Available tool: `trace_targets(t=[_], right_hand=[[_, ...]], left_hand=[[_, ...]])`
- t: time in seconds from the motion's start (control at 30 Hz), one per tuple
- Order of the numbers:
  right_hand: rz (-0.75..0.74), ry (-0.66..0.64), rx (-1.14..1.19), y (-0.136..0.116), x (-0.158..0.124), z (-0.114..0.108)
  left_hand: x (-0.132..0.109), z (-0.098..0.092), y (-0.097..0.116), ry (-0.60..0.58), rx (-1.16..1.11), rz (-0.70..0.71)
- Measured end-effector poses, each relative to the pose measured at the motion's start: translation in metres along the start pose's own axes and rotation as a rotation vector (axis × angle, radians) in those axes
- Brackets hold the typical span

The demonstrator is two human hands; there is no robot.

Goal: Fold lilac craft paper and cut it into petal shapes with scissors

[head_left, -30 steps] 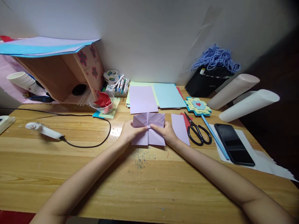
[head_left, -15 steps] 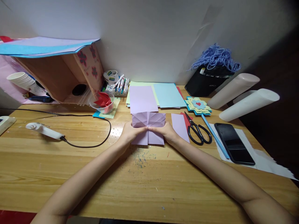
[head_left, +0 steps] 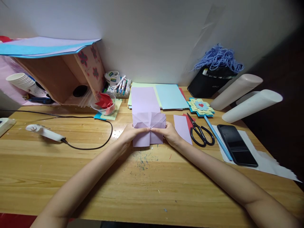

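Note:
A creased sheet of purple paper (head_left: 142, 139) is held between my two hands above the table. Crossing fold lines run over it, with a vertical crease down its middle. My left hand (head_left: 129, 134) grips its left side, the thumb laid across the front toward the centre. On the right side my right hand (head_left: 172, 134) grips it the same way. Both thumb tips nearly meet at the centre crease. The fingers behind the paper are hidden. A narrow purple paper strip (head_left: 182, 128) lies flat to the right of my right hand, partly over red paper.
Black-handled scissors (head_left: 201, 134), a blue paper tube (head_left: 218, 137) and a phone (head_left: 237, 145) lie to the right. Coloured sheets (head_left: 173, 96) are stacked behind the hands. A corded white tool (head_left: 45, 132), a tub of red paper pieces (head_left: 104, 104) and an open box (head_left: 54, 72) are leftward.
The upper part of the purple paper has bent at its top edge and right corner. My right hand has shifted slightly inward; my left hand stays nearly in place.

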State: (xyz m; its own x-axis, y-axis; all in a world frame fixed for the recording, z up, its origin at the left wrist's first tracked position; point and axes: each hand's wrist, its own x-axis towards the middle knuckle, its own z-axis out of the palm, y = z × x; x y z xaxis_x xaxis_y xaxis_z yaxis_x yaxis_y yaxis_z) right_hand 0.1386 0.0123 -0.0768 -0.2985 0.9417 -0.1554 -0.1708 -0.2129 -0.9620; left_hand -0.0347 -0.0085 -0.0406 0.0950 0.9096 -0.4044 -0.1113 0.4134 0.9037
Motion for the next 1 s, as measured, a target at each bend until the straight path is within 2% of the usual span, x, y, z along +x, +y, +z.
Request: trace_targets(t=[0.17,0.37,0.53,0.63,0.8,1.0], right_hand=[[-0.016,0.052,-0.019,0.0,0.001,-0.001],[-0.023,-0.011,-0.093,-0.006,-0.001,0.0],[-0.072,-0.008,-0.125,-0.007,-0.002,0.001],[-0.063,-0.023,-0.067,-0.005,-0.001,0.0],[0.035,-0.082,0.059,-0.005,-0.002,0.0],[0.054,-0.139,0.11,-0.01,-0.003,0.001]], left_hand=[[0.001,-0.007,0.009,-0.022,0.086,-0.037],[0.002,-0.008,0.008,-0.015,0.208,0.095],[0.002,-0.005,0.007,0.053,0.273,0.125],[-0.002,-0.002,0.01,0.051,0.236,0.128],[-0.008,0.002,0.012,-0.008,0.092,0.065],[-0.007,-0.001,0.009,-0.066,0.058,0.024]])
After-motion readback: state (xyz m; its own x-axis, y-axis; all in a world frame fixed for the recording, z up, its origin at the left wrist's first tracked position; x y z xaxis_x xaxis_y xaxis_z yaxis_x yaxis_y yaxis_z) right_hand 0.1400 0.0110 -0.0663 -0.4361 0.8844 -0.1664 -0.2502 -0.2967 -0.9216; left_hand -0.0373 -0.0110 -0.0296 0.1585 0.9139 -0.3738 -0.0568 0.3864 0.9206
